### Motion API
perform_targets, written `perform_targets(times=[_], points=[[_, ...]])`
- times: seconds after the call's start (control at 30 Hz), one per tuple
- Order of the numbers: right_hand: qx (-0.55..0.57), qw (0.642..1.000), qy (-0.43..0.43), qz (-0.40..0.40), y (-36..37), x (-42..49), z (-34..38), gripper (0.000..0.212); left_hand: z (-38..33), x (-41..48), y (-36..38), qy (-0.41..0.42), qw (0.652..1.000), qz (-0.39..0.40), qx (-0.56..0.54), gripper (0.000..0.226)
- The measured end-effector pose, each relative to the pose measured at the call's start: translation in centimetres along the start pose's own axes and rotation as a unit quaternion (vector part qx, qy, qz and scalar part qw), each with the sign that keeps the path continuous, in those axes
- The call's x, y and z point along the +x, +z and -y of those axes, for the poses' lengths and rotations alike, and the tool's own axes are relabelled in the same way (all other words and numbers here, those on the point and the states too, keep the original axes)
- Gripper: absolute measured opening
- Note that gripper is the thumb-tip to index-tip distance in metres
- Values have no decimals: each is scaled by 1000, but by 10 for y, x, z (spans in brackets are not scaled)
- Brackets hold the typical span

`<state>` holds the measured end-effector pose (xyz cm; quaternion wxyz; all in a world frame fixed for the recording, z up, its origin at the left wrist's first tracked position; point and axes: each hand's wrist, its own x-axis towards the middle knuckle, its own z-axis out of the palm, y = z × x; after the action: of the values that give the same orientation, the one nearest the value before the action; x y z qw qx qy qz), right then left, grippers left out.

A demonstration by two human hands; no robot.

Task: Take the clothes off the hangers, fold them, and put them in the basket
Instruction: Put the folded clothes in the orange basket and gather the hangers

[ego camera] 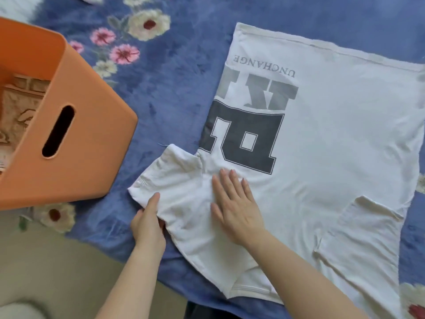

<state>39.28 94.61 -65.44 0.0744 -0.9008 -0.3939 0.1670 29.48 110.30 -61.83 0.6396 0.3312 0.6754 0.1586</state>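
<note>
1. A white T-shirt with a dark grey letter print point(322, 146) lies spread flat, print side up, on a blue plush blanket with a flower pattern point(161, 88). Its collar end is nearest the person and its hem is farthest away.
2. The left hand point(148, 223) holds the outer edge of the short sleeve point(174, 180) on the basket side. Its fingers are clamped on the fabric, one digit lying on top and the rest tucked under the cloth.
3. The right hand point(236, 210) rests palm down on the shirt just below the print, beside that sleeve's seam. Its fingers point(232, 180) are straight and slightly apart, pressing the cloth flat.
4. The shirt's other sleeve lies folded in over the body.
5. An orange plastic basket with a slot handle point(76, 157) stands on the blanket to the left of the shirt, near the held sleeve but not touching it.
6. Inside the basket lie folded beige printed clothes point(18, 111).
</note>
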Motion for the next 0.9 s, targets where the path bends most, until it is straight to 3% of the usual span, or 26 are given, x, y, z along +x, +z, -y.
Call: perform_targets(times=[0.1, 0.2, 0.23, 0.27, 0.33, 0.4, 0.43, 0.47, 0.5, 0.57, 0.6, 0.7, 0.73, 0.83, 0.9], points=[[-1, 999, -17, 48, -5, 19, 9, 63, -12, 2, -2, 5, 998, 57, -22, 18], [120, 988, 3, 101, -20, 30, 9, 68, -22, -14, 0, 193, 969, 62, 140, 14], [215, 971, 37, 98, -28, 33, 10, 60, -23, -23, 4, 266, 941, 76, 193, 20], [341, 932, 91, 81, -39, 36, 11, 49, -23, -30, 7, 335, 906, 97, 241, 26], [585, 772, 244, 46, -57, 41, 9, 39, -16, -38, 14, 478, 797, 192, 315, 29], [718, 595, 354, 69, -68, 42, -2, 48, 3, -34, 18, 575, 643, 328, 385, 24], [749, 539, 376, 82, -69, 39, -9, 56, 16, -28, 18, 597, 560, 369, 440, 22], [763, 514, 382, 89, -69, 37, -15, 64, 27, -22, 15, 602, 495, 375, 502, 19], [770, 502, 385, 87, -69, 35, -20, 68, 35, -18, 11, 596, 451, 366, 554, 16], [764, 512, 387, 64, -64, 30, -24, 60, 43, -12, 2, 569, 404, 354, 623, 20], [745, 545, 381, 50, -60, 29, -23, 48, 45, -8, -3, 565, 394, 347, 637, 24], [590, 730, 344, -8, -54, 33, -17, 14, 47, -1, -12, 594, 377, 319, 635, 34], [559, 750, 350, -35, -52, 35, -15, 10, 48, 2, -15, 600, 376, 311, 634, 34], [569, 725, 382, -75, -53, 39, -13, 12, 42, 11, -26, 600, 414, 302, 615, 28], [560, 736, 373, -78, -52, 38, -13, 15, 34, 19, -36, 586, 464, 288, 599, 20]])
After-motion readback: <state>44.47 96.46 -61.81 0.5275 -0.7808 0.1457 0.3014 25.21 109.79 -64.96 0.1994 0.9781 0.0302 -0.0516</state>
